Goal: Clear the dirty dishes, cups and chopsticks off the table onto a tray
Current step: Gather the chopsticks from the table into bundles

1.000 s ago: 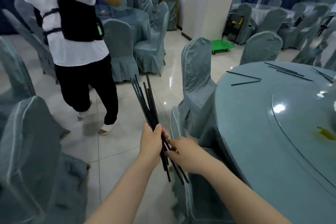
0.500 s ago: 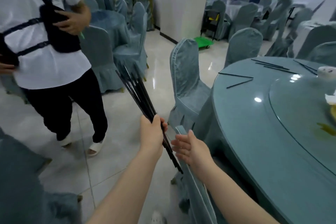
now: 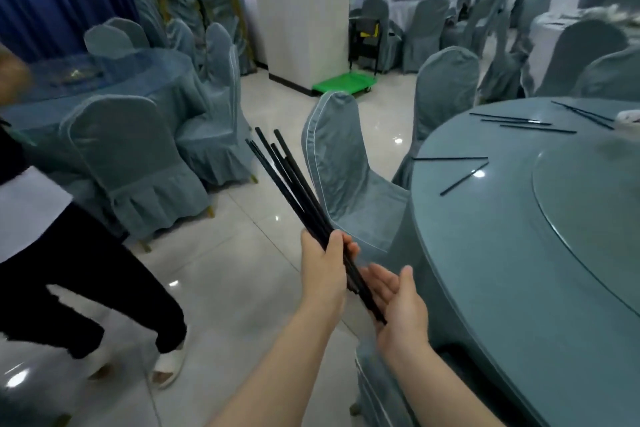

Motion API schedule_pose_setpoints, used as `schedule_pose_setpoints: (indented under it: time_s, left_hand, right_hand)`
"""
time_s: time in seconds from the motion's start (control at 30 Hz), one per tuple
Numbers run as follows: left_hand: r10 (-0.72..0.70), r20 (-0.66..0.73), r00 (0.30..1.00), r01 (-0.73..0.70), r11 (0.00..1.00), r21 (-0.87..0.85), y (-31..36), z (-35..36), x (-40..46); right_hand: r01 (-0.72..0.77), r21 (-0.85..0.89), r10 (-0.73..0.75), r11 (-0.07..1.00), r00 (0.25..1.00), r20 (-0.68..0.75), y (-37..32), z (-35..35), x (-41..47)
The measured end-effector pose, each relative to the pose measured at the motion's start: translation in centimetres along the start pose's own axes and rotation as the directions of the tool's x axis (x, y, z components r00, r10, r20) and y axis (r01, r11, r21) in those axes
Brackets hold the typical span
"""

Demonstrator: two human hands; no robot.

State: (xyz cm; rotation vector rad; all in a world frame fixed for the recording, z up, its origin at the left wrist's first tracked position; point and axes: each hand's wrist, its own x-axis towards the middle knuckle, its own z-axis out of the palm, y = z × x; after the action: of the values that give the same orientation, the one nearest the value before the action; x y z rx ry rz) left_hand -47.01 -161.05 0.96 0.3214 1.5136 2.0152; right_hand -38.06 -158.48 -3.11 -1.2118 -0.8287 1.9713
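Note:
My left hand point(image 3: 323, 269) grips a bundle of several black chopsticks point(image 3: 289, 185) that fans up and to the left over the floor. My right hand point(image 3: 398, 302) lies palm up under the bundle's lower ends, fingers straight, touching them. More black chopsticks point(image 3: 464, 178) lie loose on the round teal table point(image 3: 502, 270) at the right, and several others point(image 3: 526, 123) lie further back near its far edge. A round glass turntable point(image 3: 588, 204) covers the table's middle.
A covered chair point(image 3: 341, 180) stands between me and the table, another chair point(image 3: 446, 87) behind it. A person in a white shirt and black trousers point(image 3: 69, 274) walks at the left. A green trolley point(image 3: 346, 83) sits by the white pillar. More covered chairs and tables fill the room.
My right hand has opened palm up beneath the chopstick ends instead of hovering beside them. The view has swung left to right; the person at the left has moved further left.

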Motion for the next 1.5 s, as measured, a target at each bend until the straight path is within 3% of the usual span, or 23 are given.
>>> schedule_pose_setpoints:
  time_s: [0.17,0.3,0.5,0.73,0.97,1.07,1.2,1.37,1.5]
  left_hand:
    - [-0.111,0.148,0.983,0.084,0.980,0.181,-2.7,2.5,4.1]
    - [-0.205,0.217,0.954,0.192,0.978,0.080,-3.1,3.7,9.5]
    - [-0.245,0.314,0.917,0.227,0.970,0.093,-1.7,2.5,19.1]
    - [-0.298,0.368,0.881,0.232,0.949,0.214,0.3,2.1,28.7]
    - [-0.342,0.377,0.861,0.259,0.932,0.253,-0.4,6.0,36.5]
    - [-0.351,0.381,0.855,0.257,0.926,0.276,-1.3,8.5,40.7]
    - [-0.323,0.369,0.872,0.198,0.920,0.338,-2.7,13.8,47.5]
    - [-0.358,0.302,0.883,0.216,0.884,0.416,-4.4,20.5,53.4]
    - [-0.365,0.278,0.888,0.215,0.866,0.451,-5.6,24.2,57.1]
  right_hand:
    - [0.127,-0.002,-0.126,0.992,0.988,-0.086,-1.3,1.1,4.6]
    - [0.138,0.034,-0.130,0.990,0.975,-0.180,-2.3,3.0,8.6]
    - [0.174,-0.020,-0.172,0.984,0.936,-0.308,-3.4,7.8,15.4]
    - [0.174,-0.068,-0.185,0.982,0.861,-0.474,-4.0,9.7,21.8]
    - [0.140,-0.176,-0.217,0.974,0.793,-0.569,-7.5,7.7,30.2]
    - [0.055,-0.353,-0.275,0.934,0.741,-0.613,-9.2,4.9,34.9]
    - [-0.167,-0.545,-0.311,0.822,0.670,-0.675,-12.6,-0.6,42.5]
    - [-0.500,-0.543,-0.241,0.674,0.546,-0.802,-16.6,-5.3,50.0]
    - [-0.579,-0.569,-0.302,0.584,0.496,-0.814,-20.0,-5.4,56.1]
